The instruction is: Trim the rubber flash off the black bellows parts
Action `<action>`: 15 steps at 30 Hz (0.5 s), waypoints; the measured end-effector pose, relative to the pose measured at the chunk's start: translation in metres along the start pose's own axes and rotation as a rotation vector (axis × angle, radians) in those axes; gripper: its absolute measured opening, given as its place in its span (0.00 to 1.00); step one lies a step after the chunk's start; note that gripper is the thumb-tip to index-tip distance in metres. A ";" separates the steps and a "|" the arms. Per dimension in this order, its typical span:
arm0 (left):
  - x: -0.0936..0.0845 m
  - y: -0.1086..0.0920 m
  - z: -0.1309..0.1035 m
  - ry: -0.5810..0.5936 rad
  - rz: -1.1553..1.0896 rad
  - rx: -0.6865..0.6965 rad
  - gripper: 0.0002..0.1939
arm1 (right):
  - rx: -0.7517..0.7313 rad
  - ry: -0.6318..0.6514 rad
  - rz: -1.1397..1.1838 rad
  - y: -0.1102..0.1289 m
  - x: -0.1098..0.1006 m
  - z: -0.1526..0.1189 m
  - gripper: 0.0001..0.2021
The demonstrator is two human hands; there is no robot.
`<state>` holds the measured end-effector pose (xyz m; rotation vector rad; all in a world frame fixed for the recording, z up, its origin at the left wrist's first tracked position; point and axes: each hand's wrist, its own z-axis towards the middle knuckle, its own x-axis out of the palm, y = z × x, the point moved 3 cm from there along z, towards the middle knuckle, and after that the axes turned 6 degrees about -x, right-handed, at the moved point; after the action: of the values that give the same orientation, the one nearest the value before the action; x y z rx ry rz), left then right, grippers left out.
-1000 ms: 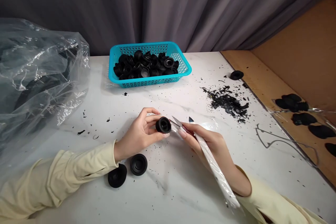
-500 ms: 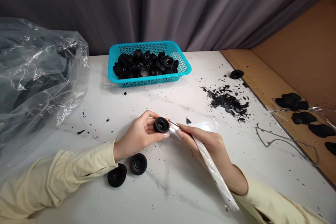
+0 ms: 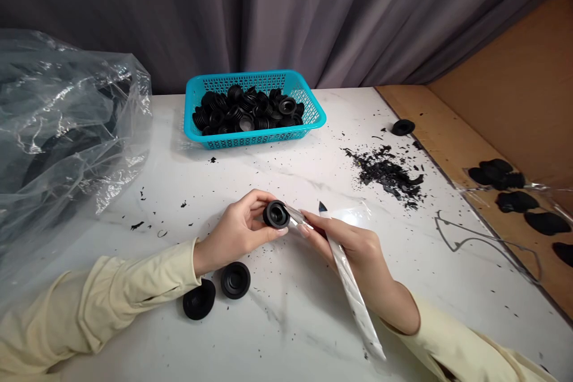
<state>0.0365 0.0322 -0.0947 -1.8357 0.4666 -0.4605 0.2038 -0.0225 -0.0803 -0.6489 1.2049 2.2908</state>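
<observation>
A round, ribbed black rubber cap is pinched between the thumb and fingers of my left hand, its open stepped side facing me. My right hand is closed on a slim silver metal tool, whose narrow end meets the cap's right edge; its exact kind is hard to make out. A long white plastic-wrapped strip with a dark tip slants through the same hand, partly hidden by the fingers. Two similar black caps, one upright and one tilted, lie below my left wrist.
A turquoise basket full of black caps stands at the back. A clear plastic bag fills the left side. Black scraps are heaped at right, near a lone cap. Flat black pieces lie on the brown board.
The white strip's lower end has swung left and its dark tip shows more. My right hand has turned slightly, with the metal tool pressed closer along the cap's edge. My left hand barely moved.
</observation>
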 end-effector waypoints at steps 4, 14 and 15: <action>0.000 -0.001 -0.001 -0.011 0.023 -0.001 0.16 | -0.025 -0.008 -0.012 0.000 0.001 -0.002 0.10; 0.000 -0.001 -0.001 -0.008 0.013 -0.029 0.17 | -0.054 -0.022 0.002 -0.001 0.002 -0.005 0.10; 0.000 0.000 -0.002 -0.005 0.004 -0.034 0.17 | -0.054 -0.023 0.002 -0.001 0.002 -0.006 0.10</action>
<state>0.0360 0.0309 -0.0938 -1.8680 0.4771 -0.4478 0.2036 -0.0264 -0.0852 -0.6386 1.1367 2.3338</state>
